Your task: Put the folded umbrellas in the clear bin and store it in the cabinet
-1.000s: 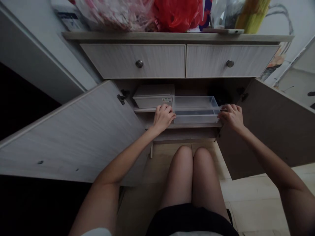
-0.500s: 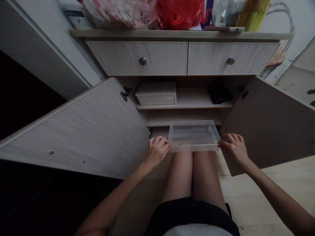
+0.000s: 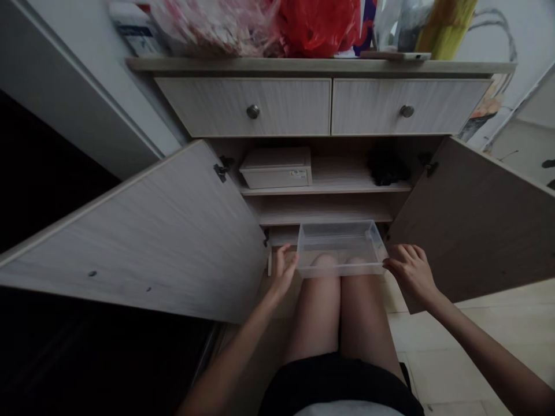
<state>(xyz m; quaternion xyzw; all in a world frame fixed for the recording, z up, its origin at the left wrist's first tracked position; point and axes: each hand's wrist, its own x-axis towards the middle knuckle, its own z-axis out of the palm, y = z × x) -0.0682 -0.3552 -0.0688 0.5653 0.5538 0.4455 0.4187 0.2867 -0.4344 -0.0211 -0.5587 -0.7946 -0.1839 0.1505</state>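
Through the head camera I locate the tray, a clear, open-topped unit, outside the cabinet and between the two hands; the knees show through its base. I read the right hand as closed in a pinch, thumb and fingers on the near right corner of the tray. I read the left hand as partly open, fingers loosely spread, set against the left end of the tray; I cannot tell how much load it carries. Behind the tray, the left door and the right door stand open. On the upper shelf I note a white box at left and a black item at right, its form too dark to identify. Above, both drawers are closed, and a red bag rests on the cabinet top
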